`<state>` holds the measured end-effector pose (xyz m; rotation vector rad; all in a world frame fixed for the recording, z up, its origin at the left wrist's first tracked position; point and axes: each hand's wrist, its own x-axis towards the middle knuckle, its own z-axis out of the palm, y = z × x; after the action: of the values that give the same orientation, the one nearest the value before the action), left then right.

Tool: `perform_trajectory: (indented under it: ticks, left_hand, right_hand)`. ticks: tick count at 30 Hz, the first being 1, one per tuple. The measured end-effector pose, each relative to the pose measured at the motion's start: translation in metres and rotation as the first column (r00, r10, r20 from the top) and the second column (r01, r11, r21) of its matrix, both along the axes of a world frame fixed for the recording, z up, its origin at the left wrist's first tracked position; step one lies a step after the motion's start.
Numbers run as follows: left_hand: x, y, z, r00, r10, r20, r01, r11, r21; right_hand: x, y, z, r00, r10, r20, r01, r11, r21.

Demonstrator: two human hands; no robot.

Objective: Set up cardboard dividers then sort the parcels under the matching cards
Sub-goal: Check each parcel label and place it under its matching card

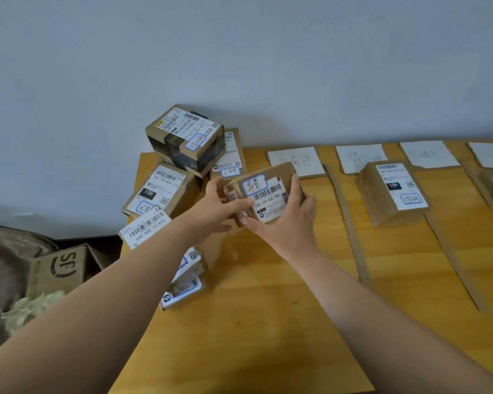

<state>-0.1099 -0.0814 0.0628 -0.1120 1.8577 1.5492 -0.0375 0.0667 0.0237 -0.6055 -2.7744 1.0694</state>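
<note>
With dividers (350, 220) laid, sorting is on: left hand (222, 200) and right hand (285, 223) grip one parcel (268, 191), likely bound under whichever of the cards (295, 162) toward one o'clock matches.

hands (256, 211) grip small parcel (268, 194) | above table (268, 322) | beside parcel pile (182, 155)

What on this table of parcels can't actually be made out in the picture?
Head view:
Fourth card: cut off by the right edge, writing unseen.
Third card: writing too faint to read.
Low parcels at the left edge of the table: partly hidden by the left forearm, labels blurred.
Held parcel: sides covered by left hand and right hand.
</note>
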Motion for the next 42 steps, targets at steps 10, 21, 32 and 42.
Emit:
perform_trajectory:
  ticks: [10, 21, 32, 42]
  left_hand:
    - [0.017, -0.005, -0.005, 0.989, 0.113, -0.096, -0.11, 0.993, 0.04]
    - [0.022, 0.025, 0.0, 0.995, 0.079, -0.06, -0.075, 0.995, 0.071]
    - [0.027, 0.105, -0.039, 0.972, 0.232, 0.039, -0.227, 0.969, -0.102]
    - [0.005, 0.155, -0.09, 0.955, 0.295, 0.031, -0.285, 0.941, -0.18]
  right_hand:
    - [0.019, 0.031, 0.01, 0.985, -0.078, -0.151, 0.028, 0.952, -0.304]
    - [0.028, 0.062, 0.021, 0.994, -0.106, 0.007, 0.077, 0.667, -0.741]
    - [0.011, 0.141, -0.01, 0.974, -0.027, 0.226, 0.169, 0.749, -0.641]
    - [-0.035, 0.188, -0.046, 0.952, 0.006, 0.307, 0.145, 0.874, -0.465]
